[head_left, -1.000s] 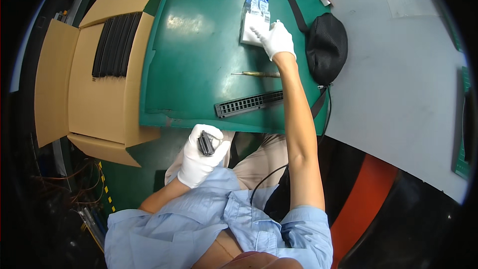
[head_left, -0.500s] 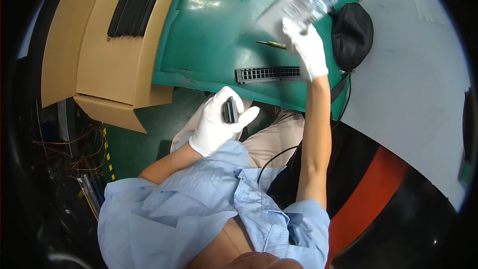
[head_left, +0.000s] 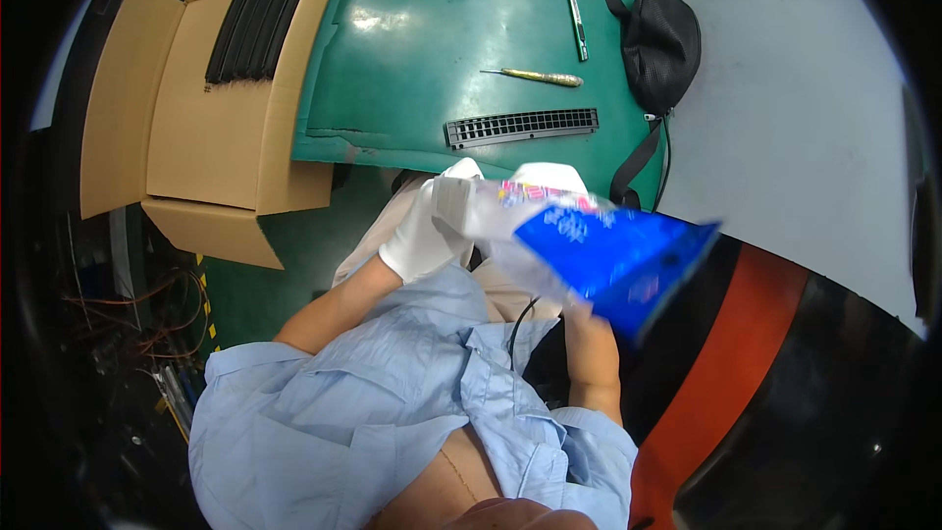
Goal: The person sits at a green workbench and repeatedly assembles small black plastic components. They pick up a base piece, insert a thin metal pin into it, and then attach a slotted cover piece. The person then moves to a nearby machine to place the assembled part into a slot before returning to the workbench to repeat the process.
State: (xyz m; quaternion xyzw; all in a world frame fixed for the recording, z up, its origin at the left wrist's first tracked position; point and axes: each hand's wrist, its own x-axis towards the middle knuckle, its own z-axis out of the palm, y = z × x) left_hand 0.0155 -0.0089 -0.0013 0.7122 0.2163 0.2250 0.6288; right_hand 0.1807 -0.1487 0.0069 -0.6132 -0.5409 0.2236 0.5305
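Note:
My left hand (head_left: 424, 236), in a white glove, is curled in front of my lap. The clear end of a blue-and-clear plastic bag (head_left: 613, 245) lies over its palm. A small dark plastic part (head_left: 452, 202) shows dimly through the film there, held in that hand; its outline is veiled. My right hand (head_left: 549, 175), also gloved, grips the bag from behind, with most of its fingers hidden. The bag's printed blue end points right, across my right forearm, and is slightly blurred.
Beyond my hands, a black grille strip (head_left: 522, 127), a screwdriver (head_left: 535, 76) and a slim cutter (head_left: 577, 26) lie on the green mat (head_left: 412, 69). A black pouch (head_left: 663, 49) with a strap sits at right. An open carton (head_left: 206, 137) at left holds black strips (head_left: 257, 27).
My right hand has brought the bag from over the far mat down to my left hand. The bag now covers the dark part and my left palm. The screwdriver and cutter are uncovered.

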